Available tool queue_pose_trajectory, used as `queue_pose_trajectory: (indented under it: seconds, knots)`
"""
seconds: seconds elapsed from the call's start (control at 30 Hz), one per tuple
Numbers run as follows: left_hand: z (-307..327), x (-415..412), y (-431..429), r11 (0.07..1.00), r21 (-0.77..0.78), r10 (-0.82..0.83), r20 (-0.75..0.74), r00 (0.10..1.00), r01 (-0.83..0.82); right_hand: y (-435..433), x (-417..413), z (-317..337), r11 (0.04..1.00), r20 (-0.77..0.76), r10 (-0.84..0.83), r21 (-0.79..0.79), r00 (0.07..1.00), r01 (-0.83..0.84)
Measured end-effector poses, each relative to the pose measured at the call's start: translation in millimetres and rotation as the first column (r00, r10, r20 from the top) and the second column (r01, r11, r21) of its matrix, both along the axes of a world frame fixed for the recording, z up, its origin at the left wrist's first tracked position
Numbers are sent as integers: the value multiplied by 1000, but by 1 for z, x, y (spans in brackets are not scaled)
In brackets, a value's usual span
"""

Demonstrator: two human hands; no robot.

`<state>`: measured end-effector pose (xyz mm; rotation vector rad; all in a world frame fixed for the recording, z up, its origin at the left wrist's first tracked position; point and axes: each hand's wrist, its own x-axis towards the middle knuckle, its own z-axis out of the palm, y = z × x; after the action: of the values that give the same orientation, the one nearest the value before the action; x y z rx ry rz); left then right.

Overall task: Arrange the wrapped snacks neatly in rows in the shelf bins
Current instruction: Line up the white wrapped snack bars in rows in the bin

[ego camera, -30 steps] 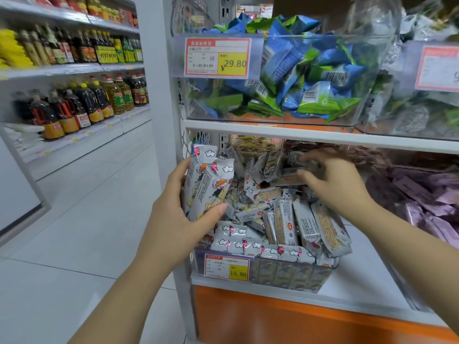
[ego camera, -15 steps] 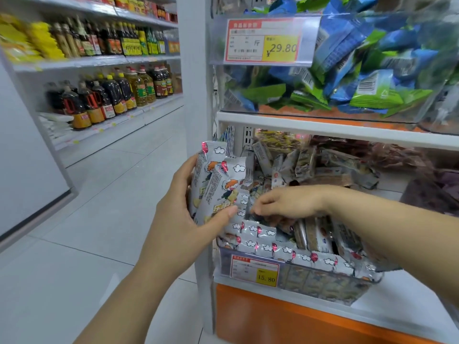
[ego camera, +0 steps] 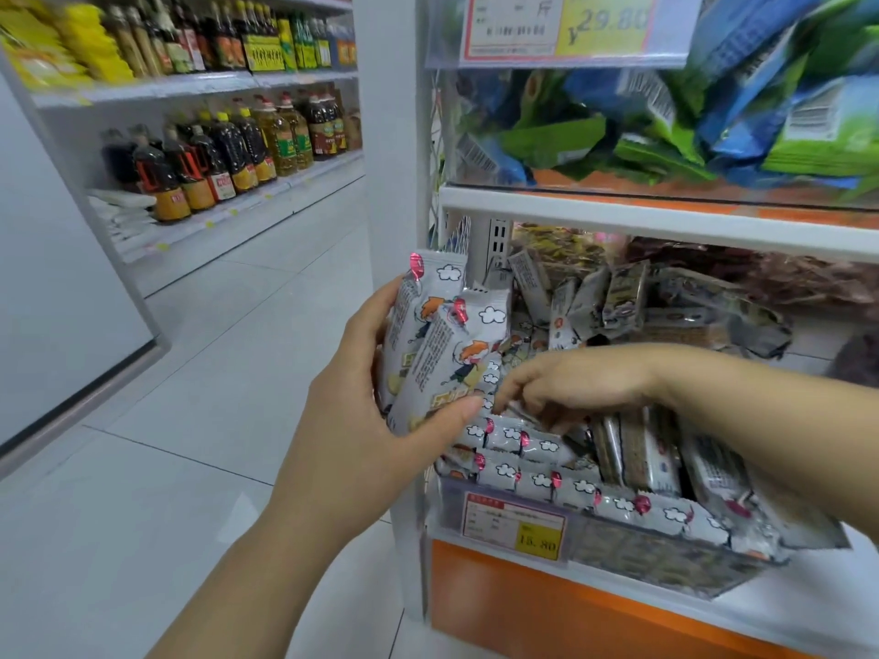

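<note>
1. The left hand (ego camera: 361,435) holds two grey wrapped snacks (ego camera: 442,344) upright at the near-left corner of the lower shelf bin (ego camera: 642,549). The thumb presses on their fronts low down and the other fingers are wrapped behind them.
2. The two held packets overlap, the nearer one tilted slightly right. Each has a pink tab and a white cloud mark at its top.
3. The right hand (ego camera: 571,387) reaches in from the right, palm down, over the middle of the same bin. Its fingers (ego camera: 511,387) curl downward with the tips among the packets. I cannot tell whether they pinch one.
4. Along the near edge of the bin, matching grey packets (ego camera: 523,442) lie on their sides in rough rows, cloud marks facing out.
5. Farther back, more packets (ego camera: 618,297) stand and lean in a loose jumble.
6. A price tag (ego camera: 516,525) with a yellow panel is fixed on the bin's clear front wall, toward the left.
7. The bin sits on a white shelf above an orange base panel (ego camera: 547,606).
8. On the shelf above, another clear bin holds blue and green packets (ego camera: 713,111), with a larger price tag (ego camera: 561,26) on its front.
9. To the far left, across the pale tiled floor (ego camera: 190,397), another rack carries dark and golden bottles (ego camera: 228,154).
</note>
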<state>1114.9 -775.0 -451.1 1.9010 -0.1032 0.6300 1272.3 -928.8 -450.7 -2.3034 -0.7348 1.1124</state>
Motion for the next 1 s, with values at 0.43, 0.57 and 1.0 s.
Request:
queue_pose_trajectory:
  seconds: [0.43,0.57,1.0]
  knots:
    - [1,-5,-4,1000,14,20,8,1000,-20,-18,-11,-2,994,619,-52,109,784,-20]
    - [1,-7,-4,1000,6,9,10,1000,-9,-10,-13,-7,982,598,-153,184,787,51]
    - [0,-8,-1,1000,11,-9,-12,1000,9,-12,-12,-9,994,309,-112,25,944,109]
